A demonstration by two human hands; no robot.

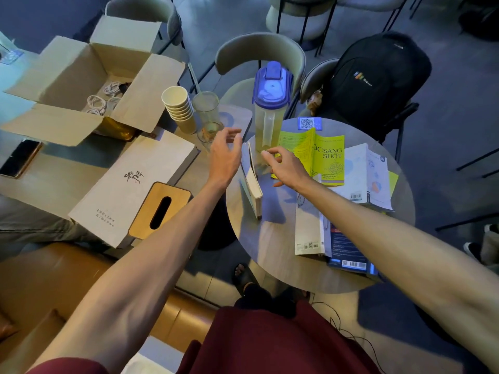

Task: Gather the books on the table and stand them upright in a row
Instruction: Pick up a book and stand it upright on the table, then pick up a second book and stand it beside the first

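Round table [270, 252], right.
- Near edge: white book [307, 233] lying flat, beside and partly over blue book [348, 247].
- Left side: upright book [253, 184], standing on edge.
- Left hand [225, 155]: just past the upright book's far end, fingers spread and relaxed, grasping nothing.
- Right hand [286, 166]: over the near left corner of yellow book [326, 157], fingers loosely curled, released.
- Right side: pale book [370, 179], flat.
- Far edge: jug [270, 109], blue lid on, yellowish liquid inside.

Left table.
- Near: tissue box [159, 209].
- Farther: glass [208, 117] with a little amber liquid at the bottom, and stacked paper cups [179, 109].
- Farthest: open carton [67, 66] holding white cables [100, 101].
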